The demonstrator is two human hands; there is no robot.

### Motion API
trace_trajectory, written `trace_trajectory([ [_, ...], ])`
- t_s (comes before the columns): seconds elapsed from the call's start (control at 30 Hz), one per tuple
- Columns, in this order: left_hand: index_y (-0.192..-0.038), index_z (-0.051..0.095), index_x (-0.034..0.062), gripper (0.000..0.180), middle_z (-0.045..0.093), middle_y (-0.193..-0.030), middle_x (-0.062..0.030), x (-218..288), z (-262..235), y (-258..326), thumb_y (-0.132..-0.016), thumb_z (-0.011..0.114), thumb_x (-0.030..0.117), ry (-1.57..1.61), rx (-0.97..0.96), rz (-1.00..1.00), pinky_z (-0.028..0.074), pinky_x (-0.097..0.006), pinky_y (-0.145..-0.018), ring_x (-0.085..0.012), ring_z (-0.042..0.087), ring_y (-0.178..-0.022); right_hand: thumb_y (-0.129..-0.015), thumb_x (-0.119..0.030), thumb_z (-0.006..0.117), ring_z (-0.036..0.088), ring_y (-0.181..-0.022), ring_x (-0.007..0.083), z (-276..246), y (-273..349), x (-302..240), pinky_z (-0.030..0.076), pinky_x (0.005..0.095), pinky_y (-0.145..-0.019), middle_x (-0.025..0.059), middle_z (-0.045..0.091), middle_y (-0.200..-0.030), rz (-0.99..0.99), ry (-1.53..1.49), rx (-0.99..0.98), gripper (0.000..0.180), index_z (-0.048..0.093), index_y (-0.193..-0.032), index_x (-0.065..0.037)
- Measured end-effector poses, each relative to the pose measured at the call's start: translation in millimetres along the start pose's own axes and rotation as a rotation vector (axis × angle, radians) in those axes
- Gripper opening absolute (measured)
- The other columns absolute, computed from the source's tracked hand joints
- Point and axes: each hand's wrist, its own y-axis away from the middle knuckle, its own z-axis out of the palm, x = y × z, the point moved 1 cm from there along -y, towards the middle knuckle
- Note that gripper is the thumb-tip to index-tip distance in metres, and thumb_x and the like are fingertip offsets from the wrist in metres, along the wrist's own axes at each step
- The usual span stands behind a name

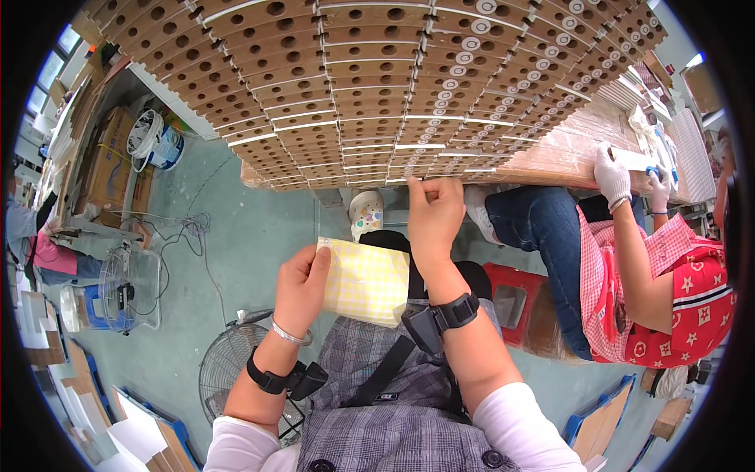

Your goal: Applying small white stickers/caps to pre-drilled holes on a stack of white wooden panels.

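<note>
My left hand (303, 287) grips a yellow-and-white checked sheet (366, 282) by its upper left corner, the thumb lying on top. The sheet hangs over my lap, and a small pale round mark shows near the held corner. My right hand (437, 216) is closed in a pinch at the near edge of the table, beside the lowest row of flat brown cardboard pieces (373, 101). Whatever its fingertips hold is too small to make out. These pieces overlap in long columns, with dark oval holes and, toward the right, white round marks.
At the right, a co-worker's gloved hand (612, 175) holds a white strip above the wooden table (550, 161). A red stool (515, 305) stands by my right side. A floor fan (232, 366) is at my lower left, and a white-and-blue bucket (163, 149) sits further left.
</note>
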Motion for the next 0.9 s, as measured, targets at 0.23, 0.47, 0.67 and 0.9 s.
trace_trajectory([
  [0.23, -0.098, 0.062, -0.0042, 0.021, 0.061, -0.074, 0.0, 4.9, 9.3, 3.0, -0.091, 0.055, 0.015, 0.02, 0.002, 0.031, 0.043, -0.021, -0.058, -0.0036, 0.051, -0.066, -0.077, -0.004, 0.063, 0.054, -0.066, 0.0213, -23.6, 19.5, -19.8, 0.043, 0.0316, -0.061, 0.0075, 0.053, -0.075, -0.145, -0.284, -0.404, 0.006, 0.058, -0.076, -0.002],
  [0.47, -0.097, 0.062, -0.003, 0.019, 0.058, -0.07, 0.0024, 14.5, 15.0, 5.7, -0.09, 0.057, 0.013, -0.043, -0.06, 0.044, 0.04, -0.021, -0.055, -0.0029, 0.047, -0.064, -0.074, -0.011, 0.065, 0.052, -0.085, 0.0247, -33.8, 37.9, -41.1, 0.036, 0.0377, -0.075, 0.0046, 0.053, -0.079, -0.355, -0.219, -0.624, 0.007, 0.059, -0.078, -0.008],
  [0.67, -0.091, 0.062, -0.0025, 0.017, 0.053, -0.062, 0.0013, 11.4, 14.2, 5.1, -0.089, 0.057, 0.013, -0.128, -0.074, 0.08, 0.037, -0.023, -0.051, -0.0033, 0.042, -0.059, -0.071, -0.011, 0.065, 0.05, -0.079, 0.0232, -36.6, 41.7, -47.5, 0.035, 0.0367, -0.07, 0.0033, 0.051, -0.078, -0.613, -0.02, -0.481, 0.009, 0.058, -0.077, -0.009],
  [0.9, -0.088, 0.062, -0.0044, 0.02, 0.054, -0.064, 0.0019, 13.1, 16.5, 2.4, -0.089, 0.057, 0.015, -0.047, -0.087, 0.016, 0.037, -0.023, -0.051, -0.0032, 0.043, -0.06, -0.069, -0.009, 0.065, 0.05, -0.077, 0.0238, -35.1, 44.4, -44.8, 0.036, 0.0362, -0.069, 0.0034, 0.05, -0.077, -0.628, -0.035, -0.441, 0.012, 0.055, -0.075, -0.01],
])
